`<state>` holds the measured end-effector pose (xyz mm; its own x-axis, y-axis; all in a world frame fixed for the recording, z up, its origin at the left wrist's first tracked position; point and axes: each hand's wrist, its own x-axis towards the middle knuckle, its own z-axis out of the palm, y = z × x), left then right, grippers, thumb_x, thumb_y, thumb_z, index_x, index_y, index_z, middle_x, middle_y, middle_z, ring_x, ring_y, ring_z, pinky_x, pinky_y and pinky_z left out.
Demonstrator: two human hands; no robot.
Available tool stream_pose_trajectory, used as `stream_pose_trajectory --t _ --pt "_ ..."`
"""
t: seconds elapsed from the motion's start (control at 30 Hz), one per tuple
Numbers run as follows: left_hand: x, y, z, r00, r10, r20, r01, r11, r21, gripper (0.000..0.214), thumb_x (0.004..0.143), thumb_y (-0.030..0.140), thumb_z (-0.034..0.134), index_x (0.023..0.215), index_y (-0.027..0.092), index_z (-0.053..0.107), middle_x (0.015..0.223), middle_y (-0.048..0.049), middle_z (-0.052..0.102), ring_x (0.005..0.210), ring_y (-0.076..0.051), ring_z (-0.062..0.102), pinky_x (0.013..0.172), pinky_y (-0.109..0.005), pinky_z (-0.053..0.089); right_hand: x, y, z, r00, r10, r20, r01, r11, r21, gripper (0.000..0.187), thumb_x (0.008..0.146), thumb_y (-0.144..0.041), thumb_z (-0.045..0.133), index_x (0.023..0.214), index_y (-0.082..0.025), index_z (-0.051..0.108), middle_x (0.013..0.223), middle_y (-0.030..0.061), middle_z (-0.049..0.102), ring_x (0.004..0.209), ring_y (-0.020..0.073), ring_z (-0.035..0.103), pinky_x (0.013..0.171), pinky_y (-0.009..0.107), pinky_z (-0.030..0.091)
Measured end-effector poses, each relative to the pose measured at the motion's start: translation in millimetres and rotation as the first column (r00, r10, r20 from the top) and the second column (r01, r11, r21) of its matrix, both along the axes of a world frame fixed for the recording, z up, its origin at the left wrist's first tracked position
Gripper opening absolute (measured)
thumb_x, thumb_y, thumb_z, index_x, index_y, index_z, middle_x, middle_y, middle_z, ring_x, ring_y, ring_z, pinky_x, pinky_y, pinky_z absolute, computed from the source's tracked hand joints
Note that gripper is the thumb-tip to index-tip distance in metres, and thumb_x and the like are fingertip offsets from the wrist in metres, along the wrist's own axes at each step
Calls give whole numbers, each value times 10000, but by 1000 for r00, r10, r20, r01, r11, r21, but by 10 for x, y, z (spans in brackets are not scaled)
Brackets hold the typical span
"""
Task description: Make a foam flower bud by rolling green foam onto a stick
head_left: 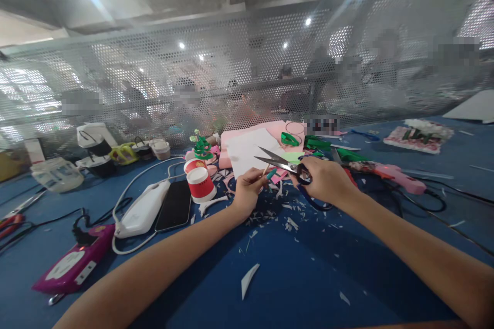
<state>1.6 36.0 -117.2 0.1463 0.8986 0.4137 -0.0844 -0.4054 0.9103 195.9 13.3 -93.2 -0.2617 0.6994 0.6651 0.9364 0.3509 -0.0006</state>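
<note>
A small teal piece [271,174] is held just off the fingertips of the left hand [247,192], on the side toward the right hand [322,177], with its long axis slanted upward and to the right. The scissors [286,165] are crossed in above it — the blades are parted in a narrow V, pointed leftward and slightly away from the body, so that the lower blade is seen close over the teal piece; whether the two are touching cannot be told. Of the two hands, the left is clearly the nearer to the piece, which is pinched between its thumb and fingers, while a thin pale stick [266,168] is seen to stand up from the same pinch; whether stick and piece are joined is not shown. The scissors' handles are gripped in the right hand, with the fingers wrapped about the dark loops — how fully each loop is filled is hidden. Behind the hands a white sheet [250,149] is laid over pink paper [297,138], and paper scraps [292,224] are strewn in front of them on the blue table [285,288].
</note>
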Motion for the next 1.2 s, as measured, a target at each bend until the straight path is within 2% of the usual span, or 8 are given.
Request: stream_pose_trajectory --t 0.23,0.37,0.5,0.63,0.83,0.93,1.03,1.2 --pt "-5 -11 14 999 38 -6 -38 999 0 236 650 351 668 790 166 707 619 17 455 503 -55 390 432 -192 294 39 10 24 997 -46 54 48 998 -29 354 771 -478 457 816 -145 571 788 114 644 690 227 593 517 266 305" --pt "8 -10 15 996 81 -25 -81 996 -24 273 646 368 665 816 156 690 617 30 491 466 -42 410 434 -187 355 60 50 44 988 -130 82 140 982 -125 358 774 -477 466 793 -147 602 720 122 652 646 237 600 521 273 329" --pt "9 -4 5 997 -3 -79 -9 990 -140 317 721 445 566 761 137 629 514 59 494 301 -20 337 359 -191 355 140 142 42 960 -267 84 280 925 -256 321 759 -424 492 702 -144 639 656 150 647 612 259 606 502 292 349" --pt "-2 17 -19 987 -123 -100 100 972 -211 366 739 496 520 822 146 589 473 60 510 283 -44 412 302 -169 299 272 265 -11 935 -345 76 345 846 -406 296 725 -375 527 690 -114 661 680 185 651 614 273 617 468 293 355" --pt "9 6 2 978 -205 -28 193 952 -237 394 690 510 575 852 151 552 547 25 605 341 -87 523 316 -171 331 326 357 -74 948 -318 -6 283 852 -441 286 723 -355 519 625 -122 651 656 175 660 614 244 619 481 269 363" --pt "17 -16 30 976 -208 65 218 950 -224 385 641 459 651 850 145 578 652 -11 658 450 -117 599 458 -220 463 293 355 -63 950 -294 -104 224 877 -426 261 707 -355 526 582 -146 622 611 134 646 597 227 604 486 260 353" --pt "15 -9 27 971 -202 130 228 944 -239 359 604 407 700 831 137 637 735 -41 678 609 -151 646 595 -265 513 244 325 -55 957 -223 -188 129 901 -413 206 661 -347 565 567 -166 589 581 78 623 567 201 579 481 251 328" --pt "-1 49 -17 963 -157 220 212 944 -254 317 556 339 748 799 149 677 736 -29 670 650 -133 624 638 -270 525 100 242 -112 940 -177 -293 1 859 -513 288 659 -440 569 548 -174 568 540 42 599 537 180 565 483 248 313"
